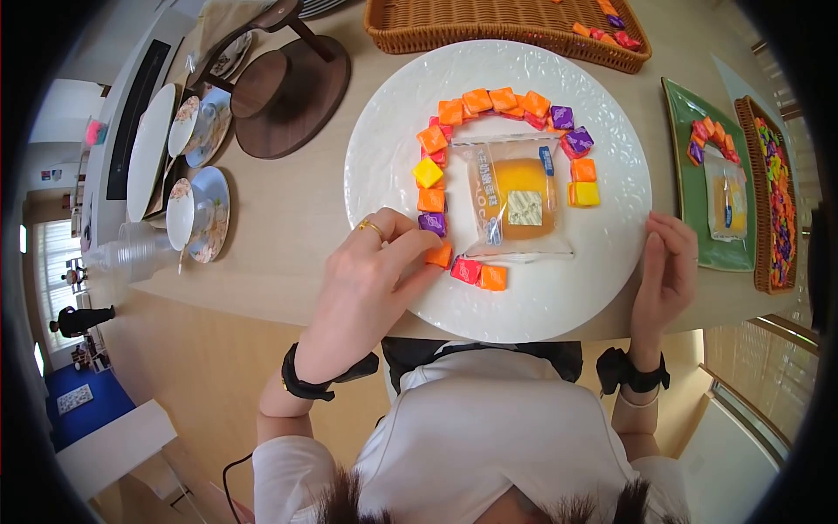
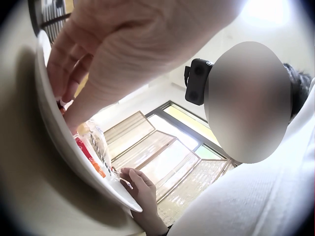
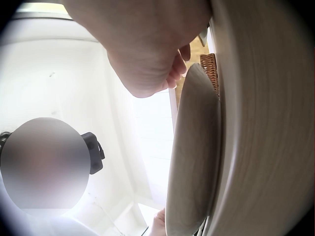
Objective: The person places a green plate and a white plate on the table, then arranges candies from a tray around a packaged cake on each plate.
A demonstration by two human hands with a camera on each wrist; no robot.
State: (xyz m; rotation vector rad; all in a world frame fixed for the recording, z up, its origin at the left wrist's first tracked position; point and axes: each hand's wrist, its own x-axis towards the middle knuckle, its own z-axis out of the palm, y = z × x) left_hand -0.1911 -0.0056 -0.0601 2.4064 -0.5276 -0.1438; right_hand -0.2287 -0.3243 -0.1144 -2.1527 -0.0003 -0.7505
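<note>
A large white plate point(image 1: 602, 253) lies before me with a packaged cake point(image 1: 515, 196) in its middle. Wrapped square candies in orange, red, purple and yellow curve around the cake's top and both sides. At the plate's lower left, my left hand point(image 1: 367, 266) pinches an orange candy point(image 1: 439, 255) between thumb and fingers, just under a purple candy point(image 1: 432, 224). A red candy point(image 1: 466, 271) and another orange candy point(image 1: 493, 279) sit to its right. My right hand point(image 1: 665, 271) rests at the plate's right rim with loosely bent fingers, holding nothing.
A wicker basket point(image 1: 497, 39) with a few candies stands behind the plate. To the right are a green tray point(image 1: 694, 218) with another cake and a candy-filled basket point(image 1: 758, 262). Bowls, dishes, a brown wooden stand point(image 1: 301, 122) and clear plastic cups point(image 1: 144, 249) occupy the left.
</note>
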